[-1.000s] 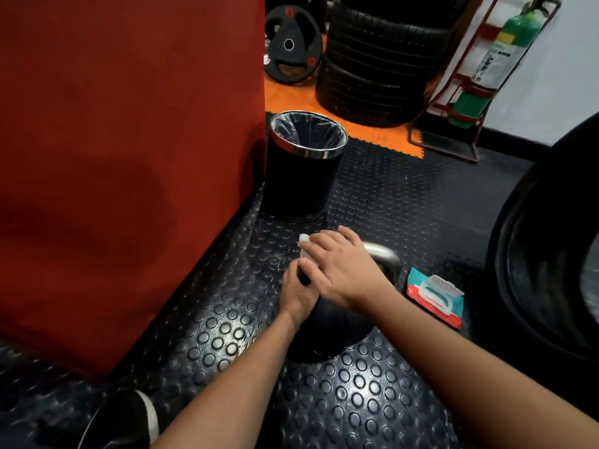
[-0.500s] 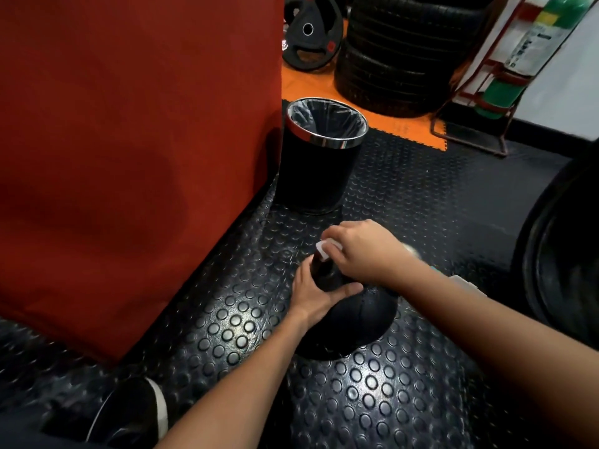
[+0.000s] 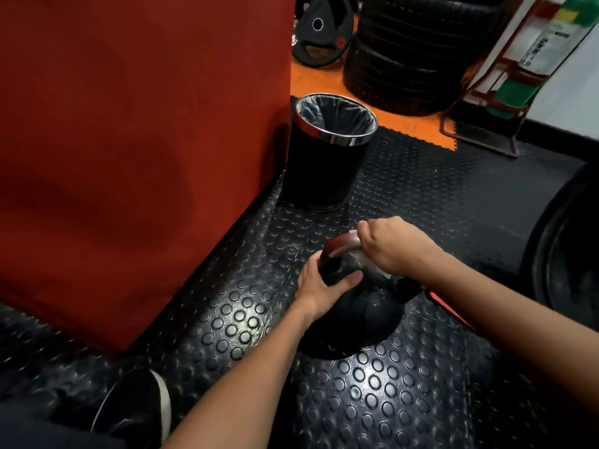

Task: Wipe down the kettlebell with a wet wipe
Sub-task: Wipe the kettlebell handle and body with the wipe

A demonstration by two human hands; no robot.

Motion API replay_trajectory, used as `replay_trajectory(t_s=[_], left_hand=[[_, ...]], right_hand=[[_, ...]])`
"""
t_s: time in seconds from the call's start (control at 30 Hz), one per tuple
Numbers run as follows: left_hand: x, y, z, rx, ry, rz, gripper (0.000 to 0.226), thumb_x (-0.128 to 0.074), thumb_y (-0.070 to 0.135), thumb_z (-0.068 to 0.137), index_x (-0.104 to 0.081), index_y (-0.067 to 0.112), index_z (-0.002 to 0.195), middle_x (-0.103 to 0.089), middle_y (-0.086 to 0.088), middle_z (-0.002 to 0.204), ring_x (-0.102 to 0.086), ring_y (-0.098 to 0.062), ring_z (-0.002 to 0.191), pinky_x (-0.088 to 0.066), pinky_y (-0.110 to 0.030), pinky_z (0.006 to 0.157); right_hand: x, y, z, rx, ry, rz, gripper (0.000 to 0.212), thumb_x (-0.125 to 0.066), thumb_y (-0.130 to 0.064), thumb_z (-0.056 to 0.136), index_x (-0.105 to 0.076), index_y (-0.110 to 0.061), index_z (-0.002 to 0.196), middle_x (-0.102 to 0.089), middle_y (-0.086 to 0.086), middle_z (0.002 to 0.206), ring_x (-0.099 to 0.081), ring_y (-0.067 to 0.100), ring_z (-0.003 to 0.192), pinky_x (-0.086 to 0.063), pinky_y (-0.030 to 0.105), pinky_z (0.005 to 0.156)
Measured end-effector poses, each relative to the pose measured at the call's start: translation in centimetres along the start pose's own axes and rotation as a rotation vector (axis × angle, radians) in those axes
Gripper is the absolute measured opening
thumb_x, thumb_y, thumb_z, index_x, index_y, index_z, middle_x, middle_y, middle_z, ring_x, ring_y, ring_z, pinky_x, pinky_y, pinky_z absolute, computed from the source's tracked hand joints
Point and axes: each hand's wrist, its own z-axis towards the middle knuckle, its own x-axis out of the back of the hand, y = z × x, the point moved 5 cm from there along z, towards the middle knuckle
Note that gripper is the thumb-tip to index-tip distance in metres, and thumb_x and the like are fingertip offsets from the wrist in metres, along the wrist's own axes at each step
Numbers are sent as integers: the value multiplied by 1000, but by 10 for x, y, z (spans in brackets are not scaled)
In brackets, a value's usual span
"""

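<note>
Right hand slid wet wipe along handle, both grips clasping kettlebell, bin near.

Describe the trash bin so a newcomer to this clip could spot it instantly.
Find the big red padded block on the left. At its far corner, on the studded black floor mat, stands the trash bin. Unlike the tyres behind, it has a chrome rim and clear liner.
</note>
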Motion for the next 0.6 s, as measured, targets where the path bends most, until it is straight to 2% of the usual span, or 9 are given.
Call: replay_trajectory(t_s=[0.07, 0.13, 0.17, 0.23, 0.33, 0.4, 0.5, 0.6], left_hand=[[-4, -5, -5, 57, 43, -14, 106, -68, 86, 48, -29, 46, 138, -31, 10, 146, -29, -19, 138, -30, -46, 114], [-6, -8, -7, 74, 66, -23, 108, -66, 88, 47, -27, 48, 140, -27, 9, 149, -28, -21, 139, -30, -47, 114], [-7, -8, -7, 76, 65, -27, 110, -66, 88, 46, -28, 48, 140, -27, 8, 149, -28, -21, 140, -31, -47, 114], [-6, -9, -4, 91, 54, -33, 112, -67, 87, 43, -28, 47, 141, -27, 7, 149, -30, -21, 139, -34, -47, 112], [-6, -13, -1, 94, 45, -38, 111, -69, 83, 43, -29, 48, 141, -27, 6, 149, -33, -21, 139, -36, -46, 111], [-6, -14, -2, 100, 24, -52, 114, -69, 87, 41, -28, 49, 141, -25, 9, 149, -32, -20, 139, -36, -46, 111], [-7, -10, -4, 103, 13, -81, 114, -69, 90, 38, -29, 54, 139, -23, 13, 150, -31, -18, 139, -36, -48, 111], [-6, -10, -6, 83, 38, -115, 108, -71, 87, 40, -33, 56, 136, -26, 12, 148, -32, -17, 137, -35, -46, 112]], right_hand=[[-4, 1, -4, 27, 74, 12, 24, -36, -29, 106, -44, -12, 92, -65, 12, 103, -63, 37, 96, -45, 39, 71], [-9, 7, -12, 44, 208, 104, 35, -32, -35, 108, -59, -14, 106, -68, 10, 102, -64, 34, 96, -49, 41, 81], [-13, 9, -15, 69, 261, 122, 39, -32, -38, 108, -62, -16, 120, -69, 11, 108, -64, 34, 101, -49, 42, 88], [-23, 6, -16, 144, 248, 108, 50, -31, -43, 107, -56, -18, 142, -66, 11, 130, -62, 34, 117, -44, 44, 106], [-26, -9, -15, 240, 194, 105, 64, -22, -55, 100, -59, -25, 142, -55, 11, 148, -50, 29, 138, -28, 42, 121], [-20, -12, -15, 290, 204, 159, 53, -35, -52, 101, -69, -25, 132, -60, 7, 143, -55, 24, 134, -32, 39, 119], [-5, 6, -17, 273, 276, 340, 19, -69, -31, 93, -80, -27, 108, -72, -2, 126, -69, 14, 113, -51, 32, 103], [3, 17, -19, 215, 338, 391, 15, -73, -25, 85, -79, -26, 99, -76, -8, 112, -72, 9, 99, -57, 33, 89]])
